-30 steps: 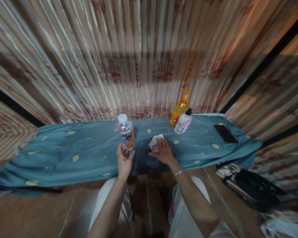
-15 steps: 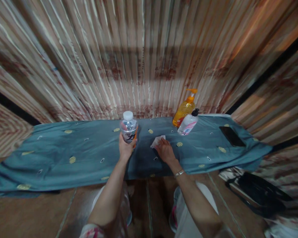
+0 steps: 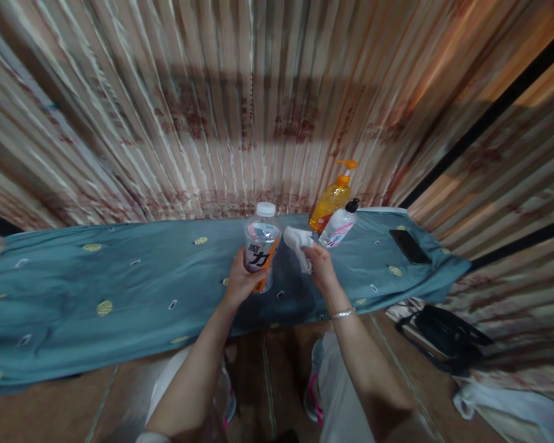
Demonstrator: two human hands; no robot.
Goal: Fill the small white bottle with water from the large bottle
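Note:
My left hand (image 3: 240, 284) grips a clear plastic bottle (image 3: 261, 243) with a white cap and an orange and white label, raised above the blue-green cloth (image 3: 120, 283). My right hand (image 3: 321, 271) holds a crumpled white tissue (image 3: 298, 241) just right of the bottle's upper part. A silver bracelet circles my right wrist. Both hands are lifted off the cloth, close together in the middle of the view.
An orange pump bottle (image 3: 331, 198) and a white pump bottle (image 3: 338, 225) stand at the back, right of my hands. A black phone (image 3: 410, 246) lies on the cloth's right end. A black bag (image 3: 445, 337) lies on the floor at right. Striped curtains hang behind.
My left hand closed around the bottle and lifted it off the cloth. My right hand picked up the tissue and raised it beside the bottle.

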